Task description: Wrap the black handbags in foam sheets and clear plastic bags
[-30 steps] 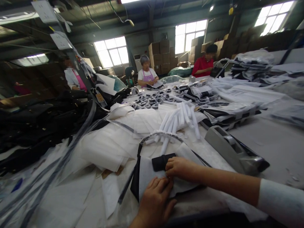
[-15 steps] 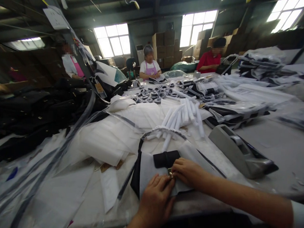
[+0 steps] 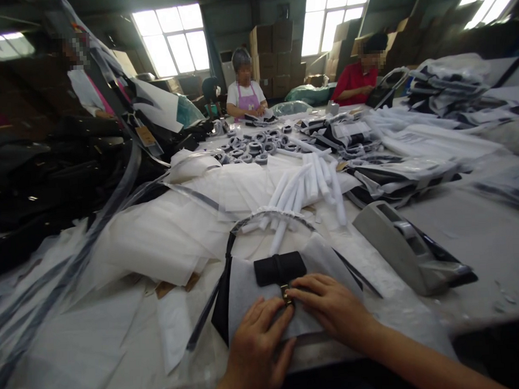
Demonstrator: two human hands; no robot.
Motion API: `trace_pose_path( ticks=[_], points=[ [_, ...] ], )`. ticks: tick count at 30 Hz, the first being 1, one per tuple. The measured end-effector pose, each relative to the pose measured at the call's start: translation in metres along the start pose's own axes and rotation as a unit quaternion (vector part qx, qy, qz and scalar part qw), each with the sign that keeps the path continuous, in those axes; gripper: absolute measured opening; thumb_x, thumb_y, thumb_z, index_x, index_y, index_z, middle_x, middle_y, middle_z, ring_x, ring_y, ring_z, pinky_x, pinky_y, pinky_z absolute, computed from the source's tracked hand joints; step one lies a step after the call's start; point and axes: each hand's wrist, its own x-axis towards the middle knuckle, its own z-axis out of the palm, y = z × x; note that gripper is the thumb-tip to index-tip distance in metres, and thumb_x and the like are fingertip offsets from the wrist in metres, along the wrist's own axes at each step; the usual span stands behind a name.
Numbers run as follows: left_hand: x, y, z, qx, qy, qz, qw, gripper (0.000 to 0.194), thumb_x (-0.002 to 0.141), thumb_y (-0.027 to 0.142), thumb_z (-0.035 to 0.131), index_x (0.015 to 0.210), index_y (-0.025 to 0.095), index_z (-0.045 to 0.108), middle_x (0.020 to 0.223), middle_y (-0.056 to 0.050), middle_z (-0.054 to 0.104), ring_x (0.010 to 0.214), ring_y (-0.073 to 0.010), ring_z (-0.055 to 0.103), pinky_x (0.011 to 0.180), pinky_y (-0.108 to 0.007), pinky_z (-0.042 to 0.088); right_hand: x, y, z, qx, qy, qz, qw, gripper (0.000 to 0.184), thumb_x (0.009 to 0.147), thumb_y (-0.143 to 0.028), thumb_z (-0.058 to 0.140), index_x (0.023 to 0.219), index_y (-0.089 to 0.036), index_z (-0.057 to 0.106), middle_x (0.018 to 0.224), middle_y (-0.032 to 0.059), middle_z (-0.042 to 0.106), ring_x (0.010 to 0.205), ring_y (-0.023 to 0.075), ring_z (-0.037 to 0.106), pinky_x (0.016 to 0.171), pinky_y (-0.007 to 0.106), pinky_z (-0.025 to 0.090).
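A black handbag (image 3: pixel 221 310) lies on the table in front of me, its front covered by a white protective sheet (image 3: pixel 242 283). Its black flap (image 3: pixel 281 267) shows above the sheet, with a gold clasp (image 3: pixel 286 295) on the strap below. My left hand (image 3: pixel 260 345) rests on the lower left of the bag, fingertips closed on the clasp. From the right, my right hand (image 3: pixel 334 308) has its fingertips on the same clasp. Part of the clasp is hidden under the fingers. The bag's wrapped handle (image 3: pixel 268 210) arches up behind it.
A grey tape dispenser (image 3: pixel 408 249) stands to the right. Behind the bag lie white paper rolls (image 3: pixel 291 196), thin sheets (image 3: pixel 159 243) and several wrapped rings (image 3: pixel 255 147). Black goods are heaped at left. Co-workers (image 3: pixel 245 95) handle bags across the table.
The view has shifted slightly, so the bag sits a little further left. My right fingers have spread and stretched more over the clasp; my left hand stays by it.
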Motion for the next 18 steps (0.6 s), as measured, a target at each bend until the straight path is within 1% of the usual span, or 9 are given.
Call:
trace_pose_path(
  ticks=[3,6,8,10,13,15,18],
  points=[
    [0.000,-0.001,0.000,0.001,-0.001,0.000,1.000,0.056,0.089,0.024,0.058,0.143,0.023,0.047,0.135,-0.010,0.058,0.124,-0.0248,0.056,0.109,-0.046,0.047,0.011,-0.004,-0.005,0.033,0.007,0.024,0.999,0.025,0.094,-0.023,0.060,0.116,-0.029,0.069,0.110,0.0050,0.070,0.099,0.0212,0.063,0.087,0.034,0.049],
    [-0.001,-0.001,0.000,0.004,-0.008,-0.002,1.000,0.056,0.089,0.024,0.058,0.144,0.024,0.046,0.134,-0.010,0.058,0.124,-0.0243,0.056,0.108,-0.046,0.047,0.024,-0.007,-0.007,0.025,-0.017,0.022,0.999,0.014,0.092,-0.020,0.063,0.101,-0.026,0.072,0.097,0.0025,0.071,0.088,0.0180,0.064,0.079,0.030,0.046],
    [0.000,-0.001,0.000,0.003,-0.010,-0.004,1.000,0.055,0.089,0.024,0.058,0.143,0.024,0.047,0.134,-0.009,0.058,0.123,-0.0240,0.056,0.108,-0.045,0.048,0.031,-0.008,-0.006,0.004,-0.037,0.012,0.999,0.010,0.091,-0.019,0.064,0.094,-0.023,0.072,0.090,0.0018,0.070,0.082,0.0168,0.063,0.073,0.028,0.044],
    [0.000,-0.001,-0.001,0.001,-0.011,-0.005,1.000,0.054,0.089,0.024,0.058,0.142,0.024,0.048,0.133,-0.009,0.058,0.123,-0.0240,0.057,0.109,-0.045,0.047,0.036,-0.008,-0.006,-0.016,-0.045,-0.002,0.999,0.008,0.089,-0.017,0.065,0.091,-0.022,0.071,0.085,0.0012,0.068,0.077,0.0163,0.061,0.068,0.027,0.042],
    [0.001,-0.001,-0.002,0.003,-0.013,-0.005,1.000,0.055,0.088,0.023,0.058,0.142,0.023,0.048,0.133,-0.010,0.058,0.123,-0.0242,0.057,0.109,-0.046,0.047,0.039,-0.008,-0.005,-0.036,-0.042,-0.037,0.998,0.009,0.089,-0.014,0.063,0.088,-0.021,0.069,0.084,0.0005,0.066,0.075,0.0157,0.058,0.065,0.027,0.040],
    [0.002,-0.001,-0.003,0.010,-0.009,0.000,1.000,0.054,0.088,0.023,0.059,0.141,0.022,0.048,0.132,-0.010,0.059,0.122,-0.0239,0.057,0.108,-0.045,0.048,0.039,-0.007,-0.004,-0.045,-0.039,-0.062,0.996,0.011,0.090,-0.013,0.061,0.086,-0.020,0.068,0.084,0.0006,0.066,0.074,0.0156,0.057,0.065,0.027,0.040],
    [0.003,-0.001,-0.002,0.038,0.019,0.022,0.999,0.051,0.087,0.026,0.060,0.137,0.020,0.053,0.127,-0.011,0.062,0.118,-0.0243,0.061,0.104,-0.043,0.052,0.038,-0.004,-0.002,-0.051,-0.033,-0.094,0.994,0.012,0.093,-0.015,0.058,0.088,-0.020,0.067,0.085,0.0013,0.066,0.075,0.0158,0.057,0.068,0.028,0.042]
  ],
)
